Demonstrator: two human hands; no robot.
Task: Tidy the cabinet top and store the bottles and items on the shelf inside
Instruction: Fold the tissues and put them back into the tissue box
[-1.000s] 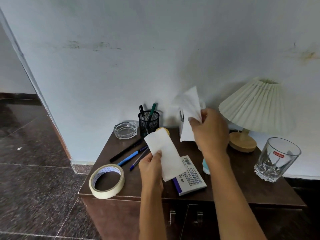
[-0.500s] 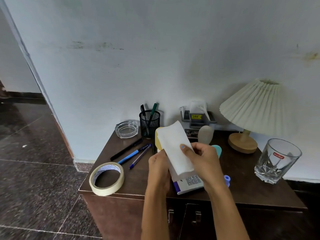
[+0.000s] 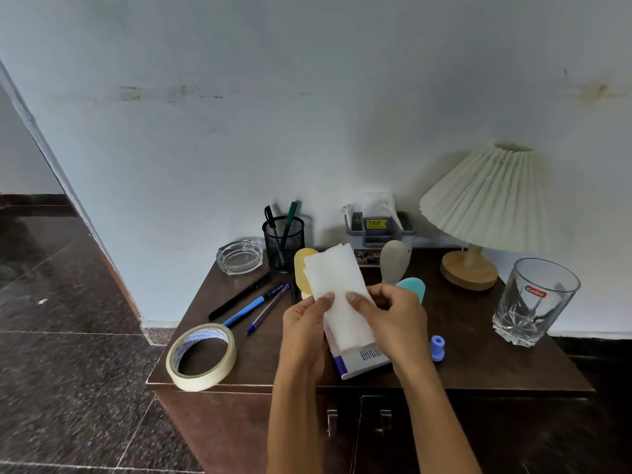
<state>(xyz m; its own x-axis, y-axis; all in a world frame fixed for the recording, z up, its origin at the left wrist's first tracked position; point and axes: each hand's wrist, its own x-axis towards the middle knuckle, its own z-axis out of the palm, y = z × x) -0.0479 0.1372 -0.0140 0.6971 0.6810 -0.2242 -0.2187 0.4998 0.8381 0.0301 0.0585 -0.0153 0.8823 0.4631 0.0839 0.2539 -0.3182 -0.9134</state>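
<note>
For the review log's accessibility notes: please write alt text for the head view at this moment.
Both hands, left hand and right hand, hold folded white tissues above a dark wooden cabinet top. Around them lie a tape roll, pens, a glass ashtray, a lamp and a tumbler.

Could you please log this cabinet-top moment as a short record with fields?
surface: dark brown wooden cabinet top, doors below closed
left hand: left hand pinches the white folded tissue
right hand: right hand pinches the same tissue
under tissue: white and purple box
left side: cream roll of masking tape, three loose pens, clear glass ashtray, black mesh pen cup
right side: pleated cream table lamp, clear cut-glass tumbler
</note>
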